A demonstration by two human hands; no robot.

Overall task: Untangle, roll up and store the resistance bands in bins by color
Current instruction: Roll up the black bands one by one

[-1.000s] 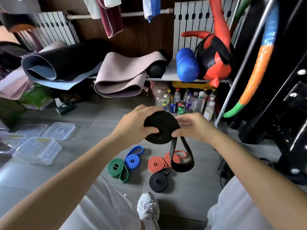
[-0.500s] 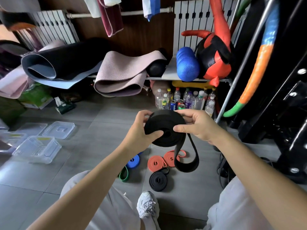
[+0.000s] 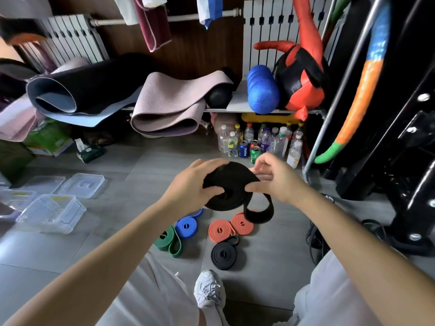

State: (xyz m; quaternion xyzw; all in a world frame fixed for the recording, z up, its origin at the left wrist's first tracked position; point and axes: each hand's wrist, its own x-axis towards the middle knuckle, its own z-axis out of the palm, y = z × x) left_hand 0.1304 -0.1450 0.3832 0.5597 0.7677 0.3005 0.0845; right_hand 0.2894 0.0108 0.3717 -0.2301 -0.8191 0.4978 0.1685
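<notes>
In front of you a shelf [image 3: 237, 103] carries a rolled black mat [image 3: 94, 90], a folded pink mat [image 3: 169, 107] and a blue foam roller [image 3: 262, 90]. Under it, bottles [image 3: 266, 140] and cans [image 3: 249, 150] stand on the floor [image 3: 146, 175]. A tissue pack [image 3: 89, 151] lies well to their left. Your white shoe [image 3: 208, 288] shows at the bottom.

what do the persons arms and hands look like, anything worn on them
The left arm and right arm are bare, with no sleeves in view. The left hand and right hand show no gloves, rings or watch.
</notes>
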